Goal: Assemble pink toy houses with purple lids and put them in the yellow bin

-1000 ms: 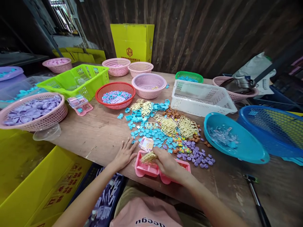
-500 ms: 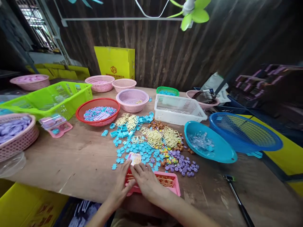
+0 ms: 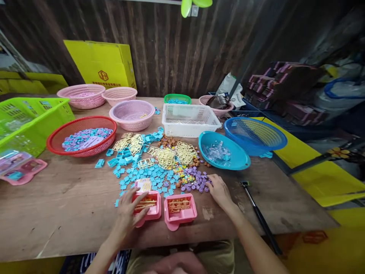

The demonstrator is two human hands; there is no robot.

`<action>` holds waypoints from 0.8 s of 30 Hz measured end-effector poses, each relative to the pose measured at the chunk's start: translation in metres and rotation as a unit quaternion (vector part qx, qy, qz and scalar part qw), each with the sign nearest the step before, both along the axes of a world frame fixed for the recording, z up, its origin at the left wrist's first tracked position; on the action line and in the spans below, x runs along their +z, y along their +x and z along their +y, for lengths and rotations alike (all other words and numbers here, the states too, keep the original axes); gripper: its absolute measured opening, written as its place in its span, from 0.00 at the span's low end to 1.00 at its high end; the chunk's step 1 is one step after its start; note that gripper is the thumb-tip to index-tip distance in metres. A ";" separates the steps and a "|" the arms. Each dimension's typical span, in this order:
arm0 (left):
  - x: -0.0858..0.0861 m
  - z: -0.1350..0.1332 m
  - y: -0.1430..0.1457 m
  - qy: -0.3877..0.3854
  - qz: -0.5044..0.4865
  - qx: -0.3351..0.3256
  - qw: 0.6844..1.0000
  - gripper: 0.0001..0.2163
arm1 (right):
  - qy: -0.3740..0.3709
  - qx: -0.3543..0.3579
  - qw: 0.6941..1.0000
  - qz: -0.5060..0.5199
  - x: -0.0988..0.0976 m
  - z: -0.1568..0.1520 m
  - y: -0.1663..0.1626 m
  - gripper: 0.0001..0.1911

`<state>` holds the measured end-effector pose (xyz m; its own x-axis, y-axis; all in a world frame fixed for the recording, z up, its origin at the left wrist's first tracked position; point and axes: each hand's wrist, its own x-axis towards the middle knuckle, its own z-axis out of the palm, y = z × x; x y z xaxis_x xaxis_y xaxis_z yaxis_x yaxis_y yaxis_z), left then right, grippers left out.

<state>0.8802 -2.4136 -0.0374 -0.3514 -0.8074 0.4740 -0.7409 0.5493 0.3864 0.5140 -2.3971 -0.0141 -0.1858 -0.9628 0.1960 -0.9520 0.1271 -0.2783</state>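
Two small pink trays sit near the table's front edge, each with a yellow plastic frame inside. My left hand [image 3: 129, 205] rests on the left pink tray [image 3: 149, 207], fingers over its left side. The right pink tray [image 3: 179, 207] stands free beside it. My right hand [image 3: 218, 190] lies at the right edge of a pile of small purple pieces [image 3: 195, 182], fingers touching them; whether it grips one I cannot tell. Behind the trays lie scattered blue tiles [image 3: 137, 173], yellow frames [image 3: 171, 154] and a small printed card [image 3: 144, 184].
Red basket [image 3: 57, 139] of pastel pieces, pink baskets [image 3: 115, 112], white crate [image 3: 209, 121], teal bowl [image 3: 242, 161] with clear pieces, blue basket [image 3: 270, 146], green crate [image 3: 42, 125] at left. A black-handled tool [image 3: 258, 215] lies right of my right hand. Yellow boxes stand around the table.
The pink trays, together before, now stand apart side by side. My right hand left the tray and went right to the purple pieces. The view swung to the right.
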 end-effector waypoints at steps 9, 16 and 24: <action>0.019 0.021 -0.092 0.006 -0.230 -0.163 0.959 0.36 | -0.068 0.080 0.994 0.005 -0.022 0.027 0.016 0.14; 0.004 0.023 -0.124 0.018 -0.225 -0.158 0.961 0.37 | -0.141 0.051 0.989 -0.006 -0.037 0.029 0.003 0.09; 0.033 0.021 -0.123 0.133 -0.233 -0.190 0.944 0.39 | -0.277 0.024 0.960 -0.034 -0.005 0.002 -0.022 0.12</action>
<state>0.7575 -2.3922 -0.0045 -0.7609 -0.6489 -0.0051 -0.6326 0.7400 0.2283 0.4919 -2.3952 -0.0192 -0.1754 -0.7224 0.6688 -0.9300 -0.1012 -0.3533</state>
